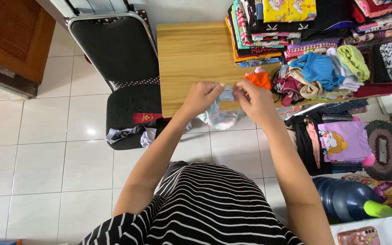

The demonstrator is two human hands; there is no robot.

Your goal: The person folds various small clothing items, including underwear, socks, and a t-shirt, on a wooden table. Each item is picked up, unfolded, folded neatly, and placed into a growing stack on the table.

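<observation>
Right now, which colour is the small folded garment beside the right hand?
Orange garment, seen best in the head view.

wooden table (191,59) | folded clothes stack (259,31) at far right; loose garment heap (323,75) beside it

Garment (221,115) pale blue-grey, possibly patterned; table (191,59) light wood; chair (119,50) black.

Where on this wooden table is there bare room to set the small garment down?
The wooden table is bare on its left half, between the black chair and the folded clothes stacks. The right side is crowded with a loose clothes pile. Left hand and right hand hold the small pale garment at the near edge.
</observation>
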